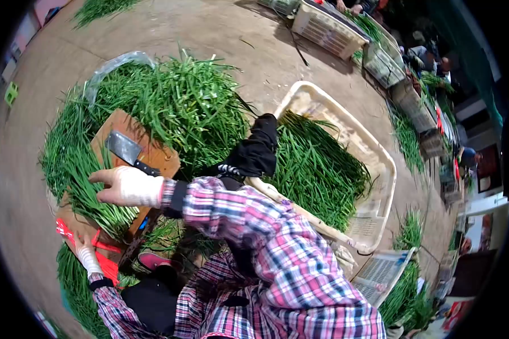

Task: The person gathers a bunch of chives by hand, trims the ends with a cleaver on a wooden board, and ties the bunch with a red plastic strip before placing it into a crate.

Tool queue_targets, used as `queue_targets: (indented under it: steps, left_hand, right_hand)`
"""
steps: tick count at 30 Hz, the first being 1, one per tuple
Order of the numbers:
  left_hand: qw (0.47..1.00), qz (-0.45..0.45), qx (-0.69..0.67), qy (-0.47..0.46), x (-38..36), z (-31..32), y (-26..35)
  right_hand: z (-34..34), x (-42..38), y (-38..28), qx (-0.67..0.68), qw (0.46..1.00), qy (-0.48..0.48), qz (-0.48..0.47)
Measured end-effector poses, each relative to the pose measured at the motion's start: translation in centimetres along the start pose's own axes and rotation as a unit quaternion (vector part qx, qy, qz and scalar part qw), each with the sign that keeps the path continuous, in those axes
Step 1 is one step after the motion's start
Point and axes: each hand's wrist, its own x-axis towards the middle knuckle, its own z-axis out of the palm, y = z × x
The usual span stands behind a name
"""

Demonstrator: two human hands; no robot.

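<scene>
My right hand (125, 186), in a white fingerless wrap, reaches over a bundle of long green chive-like stalks (104, 203). Its thumb and fingers are apart, and nothing shows between them. The bundle lies across a wooden board, pale stalk ends towards me. My left hand (86, 254), also wrapped in white, rests lower at the board's near edge with fingers stretched out among red strips (106, 265). Whether a strip is pinched there is hard to see. Beyond my right hand, a cleaver (124, 148) with a black handle lies on the wooden board (163, 161).
A large heap of green stalks (186, 96) surrounds the board's far side. To the right stands a cream plastic basket (385, 186) holding more stalks, with black cloth (260, 147) over its corner. Crates (328, 29) and other people line the far right. A pink shoe (151, 260) shows below.
</scene>
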Motion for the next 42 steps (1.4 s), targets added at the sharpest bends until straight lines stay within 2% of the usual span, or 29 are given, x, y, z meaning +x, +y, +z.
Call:
queue_targets:
  steps: [1,2,3,4,5,6,8,9,12,13,15,16,17,18,19,21,24,27,29,31,32,33,34,35,37,38,39,41,42]
  left_hand:
    - [1.000,0.004,-0.007,0.026,0.2,-0.7,0.2]
    - [0.991,-0.024,-0.130,0.028,-0.3,-1.3,1.4]
    - [0.989,0.000,-0.143,0.036,-1.4,-2.2,4.1]
    - [0.987,0.024,-0.156,0.045,-2.9,-3.1,8.0]
    - [0.983,0.050,-0.171,0.055,-3.5,-3.6,10.7]
    - [0.985,0.054,-0.156,0.043,-3.0,-3.7,11.3]
    - [0.965,0.078,-0.251,0.003,-4.7,-2.6,17.1]
    - [0.950,0.088,-0.299,-0.018,-6.3,-1.6,20.8]
    - [0.916,0.107,-0.367,-0.122,-11.4,1.9,33.5]
    - [0.898,0.130,-0.384,-0.171,-12.4,3.3,37.0]
    - [0.833,0.121,-0.468,-0.268,-15.0,6.5,43.5]
    - [0.787,0.087,-0.528,-0.307,-16.6,7.9,46.5]
    - [0.737,0.048,-0.578,-0.348,-18.1,9.7,49.3]
    - [0.696,0.051,-0.601,-0.389,-19.4,11.5,51.7]
    - [0.651,0.051,-0.623,-0.431,-20.8,13.3,53.8]
    - [0.610,0.026,-0.643,-0.463,-23.9,16.7,58.0]
    - [0.539,-0.105,-0.664,-0.507,-26.1,22.0,61.1]
    - [0.552,-0.153,-0.656,-0.492,-28.2,26.6,61.4]
    - [0.580,-0.196,-0.641,-0.463,-28.8,28.4,61.5]
    - [0.594,-0.200,-0.641,-0.443,-28.9,30.0,61.0]
    - [0.603,-0.206,-0.643,-0.425,-29.1,30.7,60.8]
    - [0.595,-0.221,-0.639,-0.433,-29.1,31.1,60.7]
    - [0.594,-0.219,-0.638,-0.438,-29.3,31.5,60.1]
    - [0.592,-0.215,-0.637,-0.443,-29.7,31.7,59.4]
    - [0.629,-0.242,-0.602,-0.428,-30.8,32.5,58.4]
    - [0.637,-0.261,-0.589,-0.424,-31.1,33.1,57.5]
    - [0.644,-0.285,-0.573,-0.419,-31.2,33.9,56.5]
    - [0.622,-0.349,-0.569,-0.409,-30.9,35.0,56.2]
    - [0.626,-0.336,-0.570,-0.413,-30.9,35.0,56.6]
  right_hand:
    - [-3.7,-2.4,-2.1,-0.006,1.000,-0.011,-0.003]
    - [-7.9,-5.2,-4.7,0.028,0.998,-0.027,0.046]
    - [-11.9,-8.3,-6.3,0.065,0.992,-0.045,0.094]
    - [-14.5,-11.2,-5.7,0.168,0.978,-0.017,0.119]
    - [-18.1,-14.3,-6.8,0.092,0.983,0.023,0.156]
    - [-20.1,-17.5,-3.6,0.076,0.985,0.123,0.090]
    - [-24.9,-24.0,-0.9,0.135,0.932,0.257,0.217]
    - [-26.7,-27.2,1.2,0.116,0.915,0.311,0.229]
    - [-29.5,-35.8,10.1,-0.085,0.849,0.404,0.330]
    - [-30.1,-37.3,11.1,-0.108,0.826,0.375,0.407]
    - [-29.8,-40.1,16.6,-0.152,0.808,0.397,0.408]
    - [-29.6,-40.0,16.8,-0.221,0.795,0.379,0.419]
    - [-29.3,-40.0,17.1,-0.283,0.790,0.375,0.394]
    - [-28.9,-40.3,19.9,-0.338,0.798,0.364,0.342]
    - [-28.9,-38.8,17.4,-0.270,0.822,0.338,0.369]
    - [-27.3,-37.4,18.0,-0.260,0.857,0.343,0.284]
    - [-24.7,-35.0,17.4,-0.214,0.892,0.312,0.247]
    - [-22.4,-34.0,19.0,-0.201,0.914,0.273,0.222]
    - [-22.2,-34.3,19.5,-0.173,0.920,0.260,0.236]
    - [-22.7,-34.8,20.7,-0.189,0.903,0.282,0.262]
    - [-22.9,-35.3,22.2,-0.184,0.893,0.349,0.214]
    - [-24.4,-35.8,22.3,-0.221,0.879,0.356,0.229]
    - [-25.4,-36.1,22.3,-0.261,0.840,0.406,0.248]
    - [-26.6,-36.8,22.1,-0.299,0.818,0.450,0.200]
    - [-29.2,-37.1,22.3,-0.366,0.774,0.428,0.289]
    - [-29.9,-37.2,23.8,-0.421,0.746,0.426,0.293]
    - [-30.4,-37.2,25.6,-0.423,0.740,0.409,0.327]
    - [-31.6,-36.1,26.5,-0.435,0.737,0.365,0.368]
    - [-31.9,-35.7,27.3,-0.444,0.742,0.337,0.374]
